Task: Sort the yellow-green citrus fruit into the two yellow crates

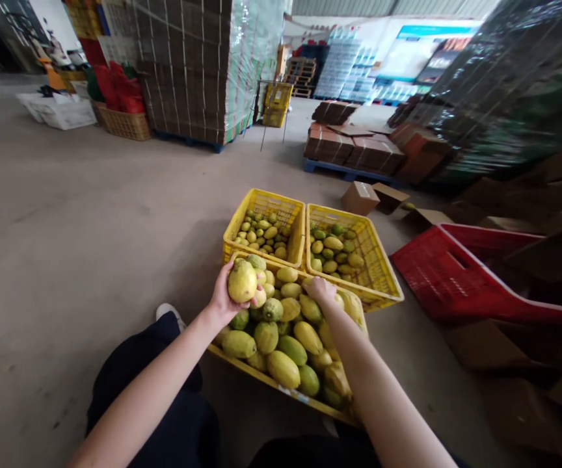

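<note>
My left hand (221, 296) is wrapped round a yellow papaya (242, 281) and holds it up over the left side of the near yellow crate (281, 388). That crate is heaped with green and yellow papayas (283, 369). My right hand (321, 290) reaches to the far side of the heap with its fingers curled down among the fruit. What those fingers grip, if anything, is hidden behind the hand.
Two more yellow crates, a left one (231, 235) and a right one (383, 266), stand just beyond, part-filled with smaller-looking fruit. A red crate (422, 273) and open cardboard boxes (486, 344) lie at the right. Wrapped pallet stacks (183, 71) stand behind.
</note>
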`<state>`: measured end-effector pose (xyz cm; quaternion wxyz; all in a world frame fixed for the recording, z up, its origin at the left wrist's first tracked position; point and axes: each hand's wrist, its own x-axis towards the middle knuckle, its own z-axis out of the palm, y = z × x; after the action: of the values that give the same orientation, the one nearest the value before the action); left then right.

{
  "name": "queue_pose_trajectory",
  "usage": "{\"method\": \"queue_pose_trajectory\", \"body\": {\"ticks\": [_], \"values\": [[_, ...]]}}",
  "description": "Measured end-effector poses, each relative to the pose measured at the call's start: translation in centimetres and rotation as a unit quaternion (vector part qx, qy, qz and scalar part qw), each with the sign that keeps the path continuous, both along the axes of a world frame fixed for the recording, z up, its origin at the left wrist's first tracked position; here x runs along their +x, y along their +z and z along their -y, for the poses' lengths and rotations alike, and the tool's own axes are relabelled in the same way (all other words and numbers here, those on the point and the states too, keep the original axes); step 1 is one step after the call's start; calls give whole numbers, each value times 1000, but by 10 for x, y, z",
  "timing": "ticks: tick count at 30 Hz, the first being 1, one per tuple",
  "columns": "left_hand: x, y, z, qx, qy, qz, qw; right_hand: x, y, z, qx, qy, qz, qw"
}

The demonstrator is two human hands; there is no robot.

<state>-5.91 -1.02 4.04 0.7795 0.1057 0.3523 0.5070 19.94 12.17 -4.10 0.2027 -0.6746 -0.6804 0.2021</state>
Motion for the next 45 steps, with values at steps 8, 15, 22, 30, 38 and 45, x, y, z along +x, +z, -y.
{"method": "queue_pose_trajectory", "body": {"ticks": [8,15,22,30,38,45], "values": [[8,7,1,-3,6,2,1000,18,44,9,3,-73,44,996],[55,1,4,28,-28,-60,997,21,83,91,45,-41,-510,858],[79,-12,7,259,6,-327,909,21,69,152,77,2,-492,867],[84,-6,9,325,31,-460,826,12,64,154,171,1,-433,885],[84,-3,16,347,15,-444,826,8,66,162,159,18,-408,899],[75,4,19,340,22,-458,821,0,69,161,153,12,-410,899]]}}
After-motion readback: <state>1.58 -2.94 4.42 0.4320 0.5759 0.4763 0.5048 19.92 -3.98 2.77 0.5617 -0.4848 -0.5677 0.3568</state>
